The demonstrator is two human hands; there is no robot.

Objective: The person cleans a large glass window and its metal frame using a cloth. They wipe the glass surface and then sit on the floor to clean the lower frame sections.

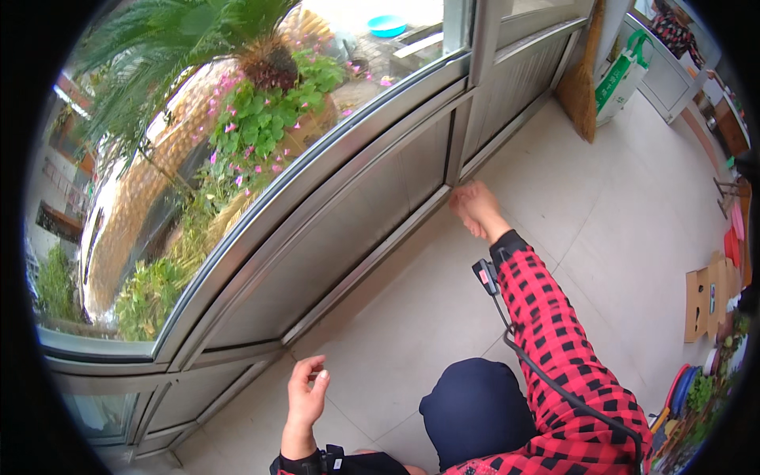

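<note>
My right hand reaches forward, low by the bottom rail of an aluminium-framed glass partition. Its fingers are curled and blurred; whether they touch the frame or hold something small is hidden. My left hand is raised nearer to me, empty, with thumb and fingers curved apart. A small black device with a cable hangs beside my right cuff, and the cable runs back along the red-and-black checked sleeve. Between my arms shows a dark-clad knee.
A straw broom leans at the far corner beside a green-and-white bag bearing writing. Another person appears at the upper right. Along the right edge are a cardboard box and potted plants. Beyond the glass stand flowering plants.
</note>
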